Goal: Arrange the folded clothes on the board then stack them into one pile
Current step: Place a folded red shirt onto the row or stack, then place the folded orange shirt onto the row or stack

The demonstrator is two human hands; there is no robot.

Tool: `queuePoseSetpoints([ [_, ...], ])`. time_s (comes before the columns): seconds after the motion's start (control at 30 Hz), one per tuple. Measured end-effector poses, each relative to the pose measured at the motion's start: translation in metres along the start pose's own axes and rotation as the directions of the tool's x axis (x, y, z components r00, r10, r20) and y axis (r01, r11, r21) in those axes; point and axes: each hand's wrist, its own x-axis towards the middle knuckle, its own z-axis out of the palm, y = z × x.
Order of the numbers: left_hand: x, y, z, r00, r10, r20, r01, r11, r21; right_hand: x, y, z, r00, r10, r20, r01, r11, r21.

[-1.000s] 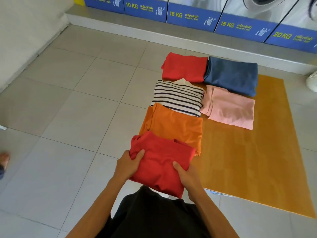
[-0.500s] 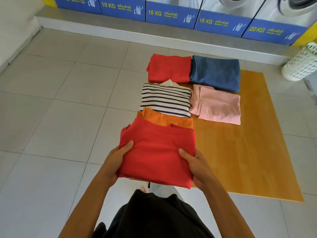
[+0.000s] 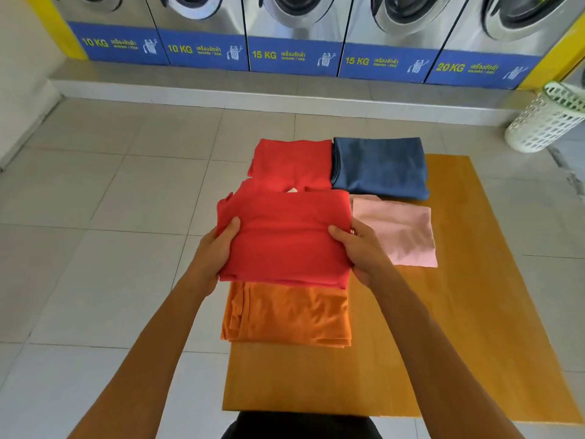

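I hold a folded red shirt (image 3: 285,236) in the air with both hands. My left hand (image 3: 218,248) grips its left edge and my right hand (image 3: 357,248) its right edge, thumbs on top. It hovers over the spot where the striped shirt lay, which is hidden now. Below it a folded orange shirt (image 3: 285,315) lies on the wooden board (image 3: 459,327). A second red shirt (image 3: 291,163) and a dark blue one (image 3: 380,166) lie at the far end. A pink one (image 3: 402,229) sits right of my right hand.
A row of washing machines (image 3: 294,33) on a raised step lines the back. A white laundry basket (image 3: 547,122) stands tilted at the far right. Grey floor tiles (image 3: 110,217) surround the board. My dark clothing (image 3: 300,426) shows at the bottom edge.
I have lifted the red shirt from the near end and carried it forward past the orange shirt, so that it now covers the striped one. The camera has tilted up and moved closer.
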Motion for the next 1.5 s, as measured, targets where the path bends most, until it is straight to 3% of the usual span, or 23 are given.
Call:
queuePoseSetpoints([
  [0.13, 0.046, 0.025, 0.018, 1.000, 0.025, -0.003, -0.025, 0.999, 0.033, 0.060, -0.015, -0.003, 0.998, -0.027, -0.049, 0.025, 0.999, -0.035],
  [0.23, 0.078, 0.021, 0.033, 0.998, 0.022, -0.063, -0.012, 0.988, 0.156, 0.097, -0.006, -0.003, 0.993, -0.038, -0.111, 0.014, 0.977, -0.213],
  [0.37, 0.109, -0.007, 0.048, 0.986, 0.071, -0.151, 0.009, 0.881, 0.473, 0.119, 0.026, -0.004, 0.982, -0.033, -0.184, -0.093, 0.767, -0.635],
  [0.57, 0.122, -0.021, 0.055, 0.972, 0.135, -0.191, -0.013, 0.847, 0.531, 0.117, 0.054, 0.015, 0.978, -0.078, -0.191, -0.103, 0.620, -0.778],
  [0.87, 0.102, -0.047, 0.054, 0.992, 0.054, -0.118, 0.019, 0.839, 0.544, 0.081, 0.078, 0.000, 0.960, -0.161, -0.228, -0.085, 0.607, -0.790],
  [1.0, 0.092, -0.051, 0.049, 0.993, 0.009, -0.118, 0.051, 0.867, 0.495, 0.072, 0.077, 0.001, 0.961, -0.170, -0.218, -0.072, 0.607, -0.792],
  [1.13, 0.076, -0.051, 0.040, 0.993, -0.010, -0.120, 0.056, 0.922, 0.383, 0.057, 0.069, -0.009, 0.967, -0.162, -0.196, -0.037, 0.672, -0.739],
  [1.23, 0.049, -0.062, 0.026, 0.985, -0.004, -0.170, 0.074, 0.911, 0.406, 0.024, 0.076, -0.025, 0.934, -0.253, -0.253, -0.049, 0.611, -0.790],
  [1.4, -0.012, -0.098, 0.015, 0.976, -0.075, -0.206, 0.174, 0.838, 0.517, -0.034, 0.123, -0.044, 0.907, 0.039, -0.420, -0.364, 0.575, -0.733],
  [1.5, -0.041, -0.116, 0.026, 0.975, -0.168, -0.142, 0.219, 0.798, 0.561, -0.053, 0.146, -0.039, 0.889, 0.127, -0.439, -0.417, 0.618, -0.666],
])
